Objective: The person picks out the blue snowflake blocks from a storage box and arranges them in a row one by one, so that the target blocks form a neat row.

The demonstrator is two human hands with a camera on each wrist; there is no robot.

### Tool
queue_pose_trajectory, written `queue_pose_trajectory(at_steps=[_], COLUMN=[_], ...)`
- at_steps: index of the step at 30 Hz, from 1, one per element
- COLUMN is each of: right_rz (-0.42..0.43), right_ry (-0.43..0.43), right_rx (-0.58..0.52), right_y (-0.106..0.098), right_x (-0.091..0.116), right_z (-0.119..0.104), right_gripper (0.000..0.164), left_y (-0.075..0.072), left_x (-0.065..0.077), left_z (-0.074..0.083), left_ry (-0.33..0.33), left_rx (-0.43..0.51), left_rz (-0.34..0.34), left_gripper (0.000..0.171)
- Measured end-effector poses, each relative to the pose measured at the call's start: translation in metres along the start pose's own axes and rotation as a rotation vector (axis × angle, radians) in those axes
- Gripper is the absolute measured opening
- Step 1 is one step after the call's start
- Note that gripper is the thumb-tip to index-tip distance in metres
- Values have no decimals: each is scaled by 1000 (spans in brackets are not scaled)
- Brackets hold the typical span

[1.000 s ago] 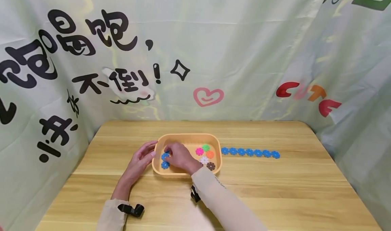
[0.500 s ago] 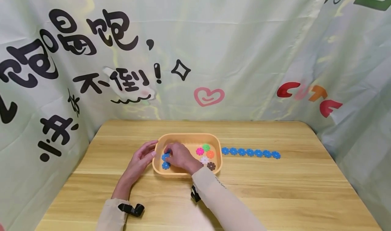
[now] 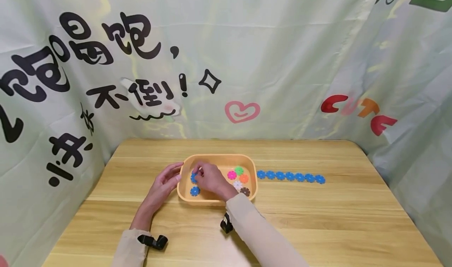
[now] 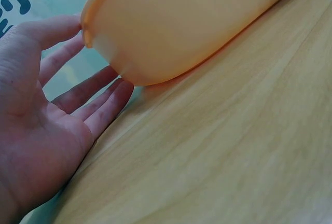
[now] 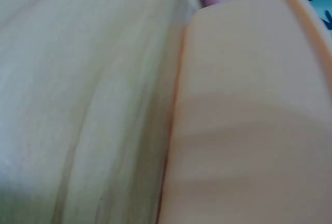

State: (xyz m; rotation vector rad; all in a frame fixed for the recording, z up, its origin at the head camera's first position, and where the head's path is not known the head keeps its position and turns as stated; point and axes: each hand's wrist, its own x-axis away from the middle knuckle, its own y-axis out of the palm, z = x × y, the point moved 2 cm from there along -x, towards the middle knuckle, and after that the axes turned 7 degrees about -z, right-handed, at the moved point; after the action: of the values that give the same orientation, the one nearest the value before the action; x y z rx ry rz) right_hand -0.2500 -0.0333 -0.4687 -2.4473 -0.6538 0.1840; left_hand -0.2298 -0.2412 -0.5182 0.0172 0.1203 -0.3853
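Blue notched disc (image 3: pixel 193 178) in the left end of the tray (image 3: pixel 203 202) looks light and stiff, best taken by its edges; the right grip (image 3: pixel 212 178) appears to pinch it, while the left grip (image 3: pixel 164 185), fingers spread, touches the outer wall

The tub (image 3: pixel 212 203) looks like moulded plastic, smooth and softly satin, its walls slightly translucent in the left wrist view. The blue discs (image 3: pixel 290 176) in the row at right seem to be plastic too, notched round the edge, as do the mixed-colour discs (image 3: pixel 232 174) inside. The counter (image 3: pixel 318 220) has a smooth wood-grain surface with a faint sheen at the near side. The backdrop (image 3: pixel 282 63) is matt printed cloth, softly creased; the sleeves (image 3: pixel 261 231) are matt fabric.
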Motion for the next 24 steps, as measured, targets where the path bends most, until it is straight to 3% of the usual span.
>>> queue_pose_trajectory(at_steps=[9, 14, 24], right_rz=[54, 42, 44], right_ry=[24, 4, -74], right_rx=[-225, -336, -251], right_y=[-12, -19, -39], right_x=[12, 21, 44], right_z=[-2, -5, -5], right_gripper=[13, 12, 12], left_y=[0, 0, 1], left_x=[0, 1, 0], left_z=[-1, -1, -2], left_ry=[-1, -10, -13], left_rx=[-10, -6, -16], left_rz=[4, 15, 22], left_gripper=[47, 47, 48])
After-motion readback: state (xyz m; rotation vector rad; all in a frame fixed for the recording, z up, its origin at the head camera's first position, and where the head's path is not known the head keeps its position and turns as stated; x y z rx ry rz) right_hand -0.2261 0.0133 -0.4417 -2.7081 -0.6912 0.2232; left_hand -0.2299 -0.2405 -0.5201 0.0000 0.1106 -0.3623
